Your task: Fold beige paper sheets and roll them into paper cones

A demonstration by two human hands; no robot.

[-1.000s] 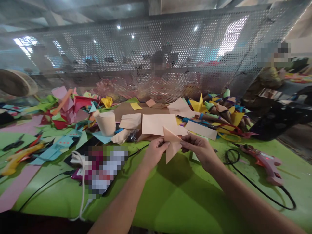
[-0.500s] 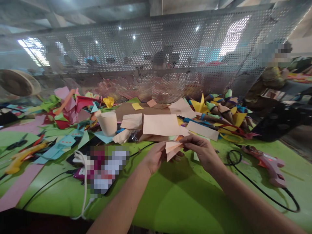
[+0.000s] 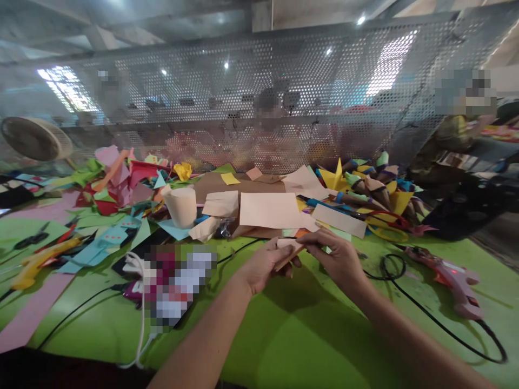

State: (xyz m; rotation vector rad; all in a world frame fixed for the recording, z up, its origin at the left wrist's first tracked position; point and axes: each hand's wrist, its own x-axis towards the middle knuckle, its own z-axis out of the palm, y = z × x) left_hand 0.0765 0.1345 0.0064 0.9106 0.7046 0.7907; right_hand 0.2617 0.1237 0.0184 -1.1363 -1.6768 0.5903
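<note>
A small folded piece of pale peach paper (image 3: 288, 249) is held between both hands above the green table (image 3: 300, 335). My left hand (image 3: 267, 265) grips it from the left, thumb on top and fingers underneath. The fingertips of my right hand (image 3: 333, 251) pinch its upper right edge. Just beyond the hands lies a flat peach paper sheet (image 3: 268, 210), with a crumpled pale piece (image 3: 221, 203) to its left and a grey-beige strip (image 3: 339, 219) to its right.
A pink glue gun (image 3: 450, 278) with a looped black cord lies right. At left are a power strip (image 3: 184, 286), a yellow glue gun (image 3: 44, 262) and a white cup (image 3: 181, 208). Colourful paper scraps (image 3: 121, 181) heap along a perforated metal screen (image 3: 243, 97). A person (image 3: 456, 132) sits far right.
The folded paper's flaps, spread apart and hanging down before, are now pressed together. My left thumb has moved over the paper. The view has shifted slightly.
</note>
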